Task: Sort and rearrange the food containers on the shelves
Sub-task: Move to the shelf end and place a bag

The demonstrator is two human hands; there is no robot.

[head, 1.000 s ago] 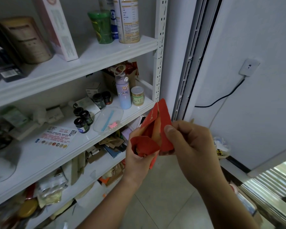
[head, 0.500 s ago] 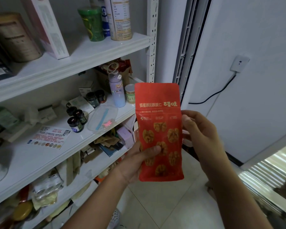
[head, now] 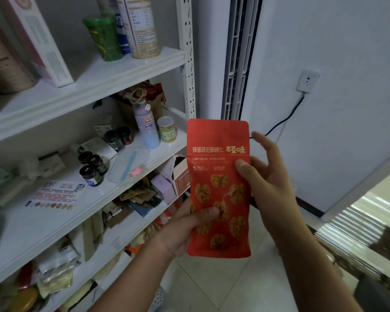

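A red walnut snack pouch [head: 218, 154] stands upright in front of me, its printed face toward the camera. My left hand [head: 185, 226] grips its lower left edge, thumb across the front. My right hand [head: 266, 176] holds the right edge, thumb pressed on the front and fingers spread behind it. The white shelf unit [head: 126, 70] is to the left. Its upper board carries a green can [head: 103, 37], a tall tin [head: 137, 25] and a white box [head: 36, 39].
The middle shelf holds a lilac bottle [head: 145, 127], a small jar [head: 166, 129], dark little jars [head: 91, 172], a clear lid [head: 128, 165] and a leaflet [head: 54, 194]. Lower boards are crowded with packets and boxes. A standing air conditioner [head: 236, 57] and a wall socket [head: 307, 81] are to the right.
The pouch was folded between both hands a second ago; it is flattened out and turned face-on now. Over the last half second it has barely moved.
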